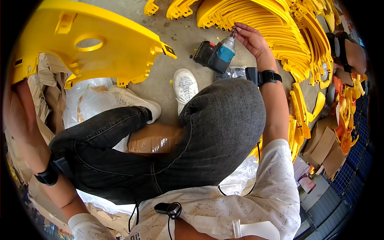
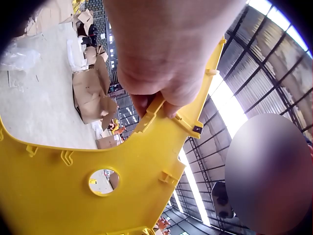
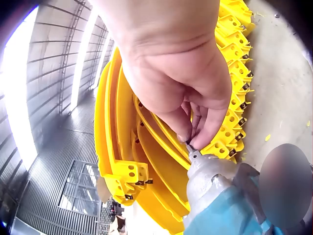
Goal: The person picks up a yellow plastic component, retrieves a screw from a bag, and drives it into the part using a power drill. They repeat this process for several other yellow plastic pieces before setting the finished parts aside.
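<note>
White shirt (image 1: 248, 204), head view; yellow panel (image 1: 124, 48) at left, power driver (image 1: 223, 56), stacked panels (image 1: 280, 46), done or waiting unclear. Left wrist: panel edge gripped in left hand (image 2: 161, 54). Right wrist: bit (image 3: 190, 147) pinched in right hand (image 3: 176, 78); seemingly preparation, driving left to do

- Power driver (image 1: 222, 57): matt plastic body, dull metal nose (image 3: 208, 174)
- Yellow panel (image 1: 120, 52) left of the driver: smooth, glossy plastic
- Floor (image 1: 181, 37) beneath the driver: matt concrete

in the left wrist view, the yellow plastic panel (image 2: 142, 188) hides some fingertips of the left hand (image 2: 164, 68) and is cut by the lower edge, where also the impact driver (image 3: 220, 210) is cut in the right wrist view.
</note>
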Demonstrator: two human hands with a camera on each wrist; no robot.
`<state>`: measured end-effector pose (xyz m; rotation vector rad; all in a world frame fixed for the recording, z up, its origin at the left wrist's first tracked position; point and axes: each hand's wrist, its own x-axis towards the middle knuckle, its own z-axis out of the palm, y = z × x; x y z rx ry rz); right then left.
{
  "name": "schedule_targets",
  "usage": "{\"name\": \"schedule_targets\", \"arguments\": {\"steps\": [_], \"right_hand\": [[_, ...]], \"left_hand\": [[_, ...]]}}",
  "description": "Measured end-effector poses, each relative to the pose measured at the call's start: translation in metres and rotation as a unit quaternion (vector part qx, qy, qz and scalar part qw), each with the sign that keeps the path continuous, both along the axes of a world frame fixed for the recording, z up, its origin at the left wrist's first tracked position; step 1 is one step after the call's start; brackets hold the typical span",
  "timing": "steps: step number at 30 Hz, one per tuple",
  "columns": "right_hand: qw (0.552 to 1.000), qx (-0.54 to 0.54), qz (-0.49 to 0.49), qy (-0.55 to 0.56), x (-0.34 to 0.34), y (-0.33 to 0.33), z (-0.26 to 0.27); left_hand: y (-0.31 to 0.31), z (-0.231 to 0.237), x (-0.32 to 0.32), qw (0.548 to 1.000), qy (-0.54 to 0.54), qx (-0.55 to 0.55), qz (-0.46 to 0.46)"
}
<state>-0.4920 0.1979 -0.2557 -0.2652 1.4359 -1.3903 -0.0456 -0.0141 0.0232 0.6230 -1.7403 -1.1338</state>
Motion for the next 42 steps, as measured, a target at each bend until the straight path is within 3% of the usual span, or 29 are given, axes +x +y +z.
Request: {"name": "schedule_targets", "arguments": {"steps": [10, 13, 15, 31, 37, 40, 42], "right_hand": [[0.999, -0.008, -0.020, -0.032, 0.002, 0.002, -0.003], [0.999, -0.009, -0.011, -0.034, 0.000, 0.002, -0.004], [0.999, -0.007, -0.009, -0.030, 0.000, 0.002, -0.004], [1.000, 0.001, -0.014, -0.026, 0.007, 0.003, 0.002], [0.999, 0.005, -0.021, -0.024, 0.008, 0.006, -0.003], [1.000, 0.014, -0.020, -0.001, 0.011, 0.007, 0.000], [1.000, 0.009, -0.019, -0.001, 0.010, 0.008, -0.003]], "left_hand": [[0.001, 0.002, 0.001, 0.999, -0.009, -0.013, -0.028], [0.005, 0.004, -0.003, 1.000, -0.023, 0.003, 0.009], [-0.001, 0.002, 0.003, 0.999, -0.019, -0.011, -0.032], [0.008, 0.005, -0.004, 1.000, -0.015, 0.007, 0.006], [0.002, 0.001, 0.001, 0.999, -0.008, -0.010, -0.033], [0.010, -0.001, -0.011, 1.000, 0.008, 0.011, 0.006], [0.017, -0.010, -0.023, 0.989, -0.021, -0.097, 0.108]]}}
